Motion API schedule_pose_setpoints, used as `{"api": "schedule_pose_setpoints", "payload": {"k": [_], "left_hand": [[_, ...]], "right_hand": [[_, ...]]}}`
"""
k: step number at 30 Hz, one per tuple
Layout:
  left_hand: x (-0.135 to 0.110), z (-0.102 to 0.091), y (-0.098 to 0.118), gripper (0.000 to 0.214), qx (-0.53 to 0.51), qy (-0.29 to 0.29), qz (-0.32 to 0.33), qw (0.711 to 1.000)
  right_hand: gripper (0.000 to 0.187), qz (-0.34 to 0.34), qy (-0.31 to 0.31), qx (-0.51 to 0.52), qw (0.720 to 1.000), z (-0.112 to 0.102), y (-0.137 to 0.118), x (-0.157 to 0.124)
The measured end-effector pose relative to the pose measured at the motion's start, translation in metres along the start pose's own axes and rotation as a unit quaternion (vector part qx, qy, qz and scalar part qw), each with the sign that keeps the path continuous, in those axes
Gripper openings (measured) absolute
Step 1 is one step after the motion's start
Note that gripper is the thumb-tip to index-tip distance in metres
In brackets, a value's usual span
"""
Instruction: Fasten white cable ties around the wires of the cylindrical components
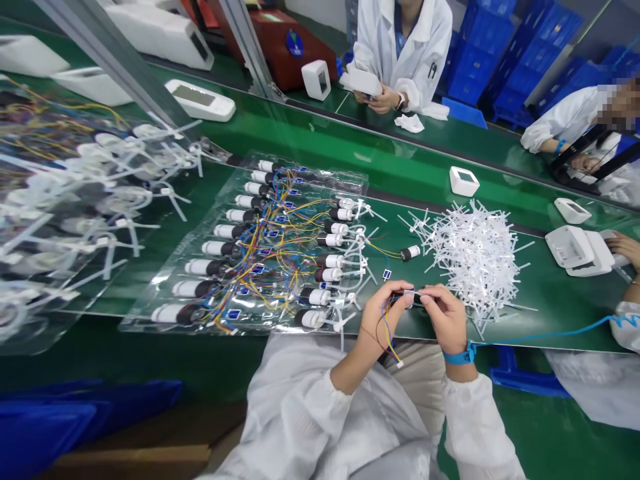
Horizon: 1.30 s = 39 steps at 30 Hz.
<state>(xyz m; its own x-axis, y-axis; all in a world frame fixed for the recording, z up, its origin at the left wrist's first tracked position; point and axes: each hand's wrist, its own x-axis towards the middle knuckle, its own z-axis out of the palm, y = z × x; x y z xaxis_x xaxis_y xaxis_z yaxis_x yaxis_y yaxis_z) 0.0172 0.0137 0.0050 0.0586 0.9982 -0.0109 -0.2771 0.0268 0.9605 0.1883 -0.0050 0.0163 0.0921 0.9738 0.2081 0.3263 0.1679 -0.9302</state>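
Between the fingertips of both hands, at the table's near edge, is a small wired motor (414, 298), its dark body partly covered by my fingers. My left hand (381, 317) pinches one end. Yellow, red and blue wires hang below it to a white connector (399, 364). My right hand (446, 318), with a blue strap at the wrist, is closed on the other end. Just beyond lies another white-and-black motor (411, 253) with wires and a small blue-and-white tag (387, 274). A heap of white cable ties (475, 257) lies right of my hands.
A clear plastic tray (145, 325) holds rows of wired motors on the left, beside a blurred second batch (75, 207). White device housings (570, 248) stand at right. Across the table, a person (400, 53) holds a white housing. A blue cord (550, 332) runs right from my wrist.
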Motion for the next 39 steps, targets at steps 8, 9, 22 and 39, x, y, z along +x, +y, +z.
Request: {"api": "schedule_pose_setpoints", "payload": {"k": [8,9,22,39], "left_hand": [[-0.0007,0.0015,0.0033,0.017,0.021,-0.018,0.046,0.999],[-0.0007,0.0017,0.0033,0.016,0.021,-0.020,0.049,0.998],[-0.0012,0.0031,0.0011,0.020,0.026,-0.018,0.054,0.998],[-0.0032,0.0039,0.0005,0.016,0.062,-0.023,0.075,0.995]], "right_hand": [[0.014,0.016,-0.003,0.029,0.999,0.0008,0.0022,-0.0017],[0.014,0.020,-0.004,0.028,0.999,0.0008,0.0028,-0.0018],[0.017,0.034,0.000,0.028,0.999,0.0002,0.0051,-0.0023],[0.018,0.027,-0.009,0.005,1.000,-0.0025,0.0036,-0.0009]]}}
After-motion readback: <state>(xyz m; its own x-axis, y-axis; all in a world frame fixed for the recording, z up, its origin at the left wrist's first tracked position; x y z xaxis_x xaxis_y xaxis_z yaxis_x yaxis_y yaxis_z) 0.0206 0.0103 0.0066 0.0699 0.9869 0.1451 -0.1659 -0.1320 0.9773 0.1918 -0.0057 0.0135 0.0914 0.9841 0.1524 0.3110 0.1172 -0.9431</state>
